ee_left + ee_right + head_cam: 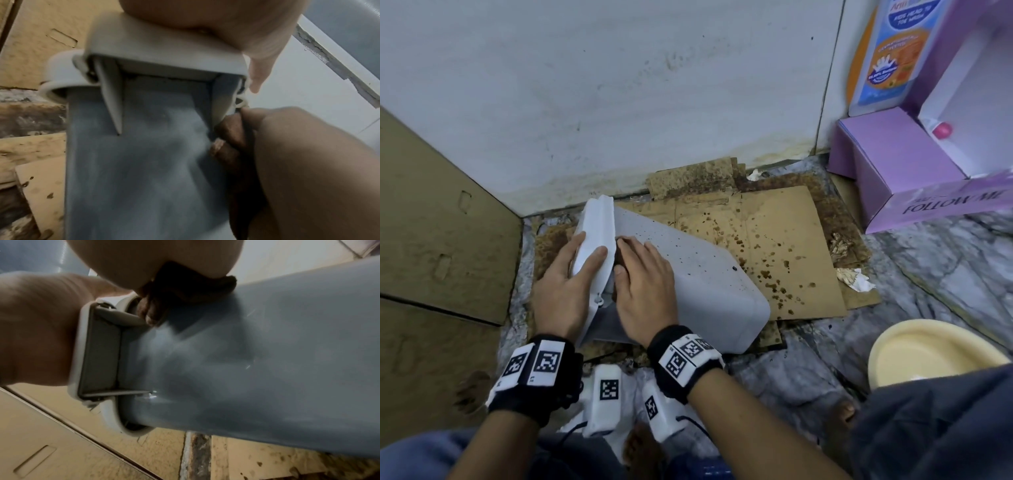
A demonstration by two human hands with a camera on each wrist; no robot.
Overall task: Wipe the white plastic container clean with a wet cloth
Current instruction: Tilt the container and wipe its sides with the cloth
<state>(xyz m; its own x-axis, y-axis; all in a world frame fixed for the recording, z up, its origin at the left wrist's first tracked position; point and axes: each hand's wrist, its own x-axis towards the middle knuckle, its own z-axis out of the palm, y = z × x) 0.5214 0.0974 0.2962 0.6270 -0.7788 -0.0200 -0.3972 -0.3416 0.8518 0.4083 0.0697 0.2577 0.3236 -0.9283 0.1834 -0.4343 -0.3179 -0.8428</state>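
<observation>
The right hand [645, 291] pressed a brown cloth [185, 288] with curled fingers against the white plastic container [705, 287], beside its lid [594, 236]. The left hand [565, 284] gripped that lid. The container lay tilted on stained cardboard [774, 246].

Smooth, faintly glossy plastic container [698, 274], dark-speckled — its lid [595, 236] whiter, matt plastic. Against it, a brown, soft, crumpled cloth [185, 288]. Under the container, rough, stained corrugated cardboard [774, 240] — beyond that, veined polished stone floor [945, 274].
</observation>
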